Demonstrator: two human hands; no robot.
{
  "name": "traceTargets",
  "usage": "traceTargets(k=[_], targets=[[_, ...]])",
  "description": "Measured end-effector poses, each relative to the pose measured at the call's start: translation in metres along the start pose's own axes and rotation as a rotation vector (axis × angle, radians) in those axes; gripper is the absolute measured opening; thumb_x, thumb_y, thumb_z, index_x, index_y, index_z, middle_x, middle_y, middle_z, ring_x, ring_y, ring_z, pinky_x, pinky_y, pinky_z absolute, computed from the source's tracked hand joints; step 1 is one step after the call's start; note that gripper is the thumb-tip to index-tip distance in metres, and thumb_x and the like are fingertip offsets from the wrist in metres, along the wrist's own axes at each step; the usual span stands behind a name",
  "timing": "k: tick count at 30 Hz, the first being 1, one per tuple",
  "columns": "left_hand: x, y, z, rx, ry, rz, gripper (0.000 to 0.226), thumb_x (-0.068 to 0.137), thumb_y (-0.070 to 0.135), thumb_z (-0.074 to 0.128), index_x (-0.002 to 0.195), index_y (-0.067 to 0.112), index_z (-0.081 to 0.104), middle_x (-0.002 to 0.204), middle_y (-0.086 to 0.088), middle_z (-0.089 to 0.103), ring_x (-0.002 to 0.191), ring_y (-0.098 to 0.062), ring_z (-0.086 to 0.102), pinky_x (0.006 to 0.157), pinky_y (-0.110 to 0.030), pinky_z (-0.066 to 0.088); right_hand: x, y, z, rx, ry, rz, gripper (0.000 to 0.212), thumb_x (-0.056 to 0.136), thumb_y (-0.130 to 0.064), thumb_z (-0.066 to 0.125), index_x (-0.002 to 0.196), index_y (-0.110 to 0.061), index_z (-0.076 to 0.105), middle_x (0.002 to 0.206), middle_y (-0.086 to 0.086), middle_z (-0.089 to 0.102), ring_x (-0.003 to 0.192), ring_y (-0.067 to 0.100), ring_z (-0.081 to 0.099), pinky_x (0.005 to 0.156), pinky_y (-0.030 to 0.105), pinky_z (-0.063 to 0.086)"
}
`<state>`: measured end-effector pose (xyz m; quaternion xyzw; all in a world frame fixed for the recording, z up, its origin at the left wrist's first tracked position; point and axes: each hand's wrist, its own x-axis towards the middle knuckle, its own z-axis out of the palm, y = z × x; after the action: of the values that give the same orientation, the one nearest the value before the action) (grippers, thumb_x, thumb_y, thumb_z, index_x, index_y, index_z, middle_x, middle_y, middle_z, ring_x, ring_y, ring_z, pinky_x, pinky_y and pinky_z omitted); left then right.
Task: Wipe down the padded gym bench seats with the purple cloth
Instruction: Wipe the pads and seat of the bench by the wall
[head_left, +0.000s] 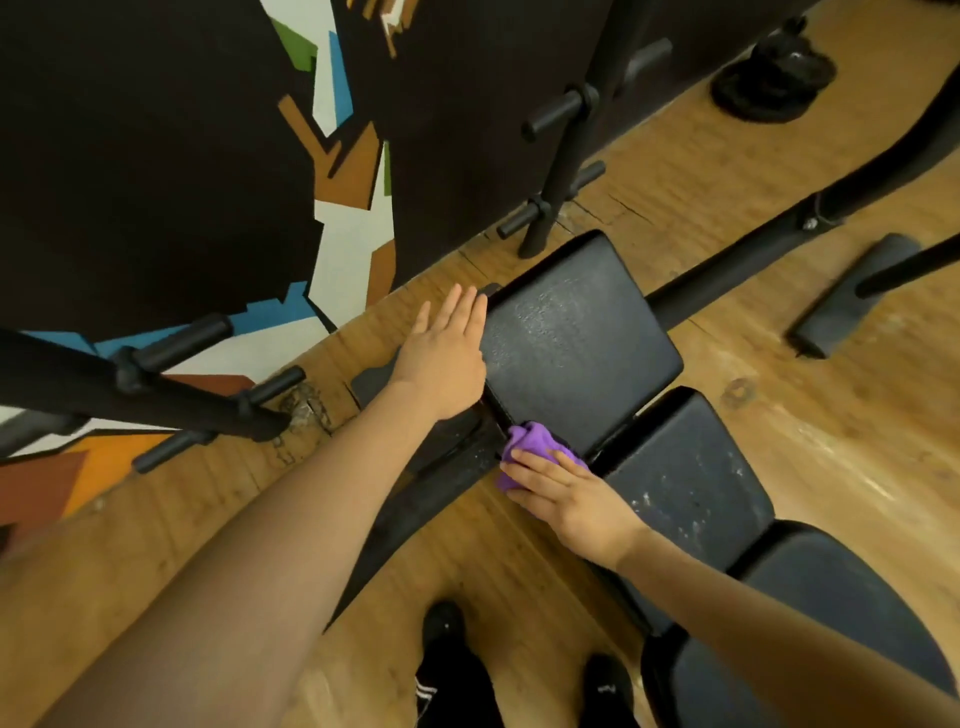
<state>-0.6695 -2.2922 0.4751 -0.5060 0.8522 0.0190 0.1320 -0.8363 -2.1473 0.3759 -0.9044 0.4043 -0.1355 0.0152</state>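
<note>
Purple cloth (530, 447) is bunching under our right hand (563, 499), fingers pressing it flat at the far pad's (576, 343) near corner, while our left hand (447, 353) is bracing flat-fingered; the speckled middle pad (680, 467) seems unwiped.

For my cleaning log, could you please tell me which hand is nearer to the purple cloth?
Right. The right hand presses on the cloth at the pad's near corner; the left hand lies flat, farther along that pad's left edge.
</note>
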Motion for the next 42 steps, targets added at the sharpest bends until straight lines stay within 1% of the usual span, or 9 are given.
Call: traceTargets(k=[6,9,12,17,24,29,33,38,42], targets=[[0.009,-0.010,-0.006,0.197,0.056,0.172,0.066,0.102,0.037,0.024,0.151,0.008,-0.008,0.161,-0.010,-0.008,0.147,-0.022,-0.011,0.118,-0.038,-0.004,0.031,0.001,0.024,0.089,0.080,0.106,0.039,0.090,-0.019,0.042,0.125,-0.018,0.057,0.135,0.000,0.054,0.127,0.021,0.045,0.101,0.044,0.043],[0.025,-0.002,-0.013,0.249,0.063,0.268,0.067,0.102,0.041,0.023,0.152,0.008,-0.006,0.160,-0.010,-0.009,0.147,-0.022,-0.011,0.118,-0.038,-0.004,0.014,0.007,0.030,0.165,0.165,0.115,0.031,0.099,-0.021,0.035,0.128,-0.021,0.045,0.136,0.001,0.052,0.129,0.020,0.039,0.107,0.039,0.030],[0.039,0.008,-0.013,0.232,0.074,0.324,0.068,0.102,0.040,0.026,0.152,0.007,-0.005,0.160,-0.011,-0.009,0.147,-0.023,-0.010,0.120,-0.038,-0.002,0.004,0.004,0.026,0.225,0.189,0.183,0.033,0.104,-0.024,0.023,0.126,-0.021,0.047,0.138,0.001,0.049,0.130,0.022,0.037,0.109,0.034,0.023],[0.046,0.004,-0.002,0.123,0.118,0.342,0.069,0.099,0.037,0.034,0.153,0.008,0.002,0.161,-0.010,-0.003,0.148,-0.022,-0.005,0.116,-0.032,-0.006,-0.017,-0.005,0.023,0.340,0.251,0.302,0.031,0.104,-0.027,0.030,0.119,-0.018,0.055,0.139,0.005,0.047,0.132,0.025,0.037,0.110,0.033,0.027],[0.050,-0.002,0.005,0.121,0.149,0.375,0.070,0.093,0.038,0.031,0.151,0.004,0.014,0.160,-0.014,0.009,0.148,-0.026,0.007,0.117,-0.034,0.000,-0.015,0.040,-0.015,0.499,0.594,0.855,0.032,0.089,-0.017,0.048,0.110,-0.001,0.066,0.128,0.015,0.052,0.124,0.011,0.041,0.109,0.014,0.025],[0.051,-0.002,0.007,0.107,0.150,0.380,0.074,0.086,0.041,0.022,0.149,0.003,0.023,0.157,-0.016,0.019,0.146,-0.028,0.017,0.117,-0.037,0.011,0.025,0.073,-0.009,0.538,0.467,0.907,0.057,0.083,-0.046,0.055,0.127,-0.010,0.057,0.145,0.002,0.034,0.138,0.024,0.027,0.116,0.031,0.014],[0.051,-0.003,0.008,0.105,0.165,0.395,0.072,0.086,0.039,0.027,0.147,0.001,0.029,0.155,-0.018,0.025,0.143,-0.030,0.024,0.114,-0.038,0.015,0.078,0.047,-0.001,0.571,0.703,1.334,0.051,0.086,-0.024,0.062,0.134,-0.009,0.050,0.149,0.011,0.034,0.142,0.027,0.019,0.117,0.044,0.013],[0.052,-0.003,0.008,0.112,0.178,0.408,0.072,0.084,0.038,0.029,0.145,0.000,0.033,0.153,-0.020,0.029,0.142,-0.032,0.028,0.113,-0.040,0.019,0.073,-0.014,0.015,0.454,0.593,1.023,0.057,0.093,-0.046,0.045,0.136,-0.010,0.046,0.146,0.007,0.036,0.141,0.019,0.019,0.117,0.034,0.012],[0.049,-0.003,0.004,0.132,0.161,0.409,0.071,0.090,0.038,0.030,0.151,0.004,0.017,0.159,-0.017,0.012,0.147,-0.029,0.012,0.116,-0.037,0.006,0.045,-0.008,0.022,0.375,0.448,0.822,0.061,0.093,-0.051,0.040,0.140,-0.011,0.038,0.147,0.012,0.035,0.141,0.021,0.016,0.117,0.032,0.006]])
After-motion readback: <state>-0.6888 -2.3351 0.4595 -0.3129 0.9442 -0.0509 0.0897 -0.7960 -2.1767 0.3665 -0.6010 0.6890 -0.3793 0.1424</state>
